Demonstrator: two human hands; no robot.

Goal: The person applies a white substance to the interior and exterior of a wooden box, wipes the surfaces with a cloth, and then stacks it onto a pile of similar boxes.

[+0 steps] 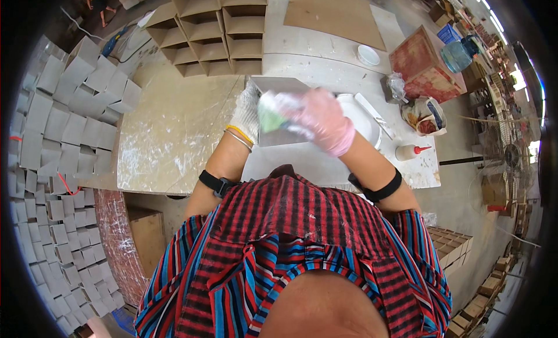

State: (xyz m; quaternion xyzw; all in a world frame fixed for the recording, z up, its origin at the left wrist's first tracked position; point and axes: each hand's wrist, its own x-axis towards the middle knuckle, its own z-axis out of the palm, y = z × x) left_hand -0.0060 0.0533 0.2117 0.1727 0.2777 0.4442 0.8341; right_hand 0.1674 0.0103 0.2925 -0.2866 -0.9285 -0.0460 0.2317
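Head view: blurred green-white wad (271,115)

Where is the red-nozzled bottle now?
In the head view, the bottle is near the right edge of the worktable, right of the right forearm and just below the white bag.

Right hand (330,122) blurred; white-green item (272,116) too blurred to identify.

- We take this for a production workshop.
- Our worktable (174,134) is streaked with white, with a red-tipped squeeze bottle (407,152) on it.
- Grey boxes (68,159) pile up at our left.
- Around us are a fan (512,155), tube lights (496,19) and a compartmented rack (244,47).
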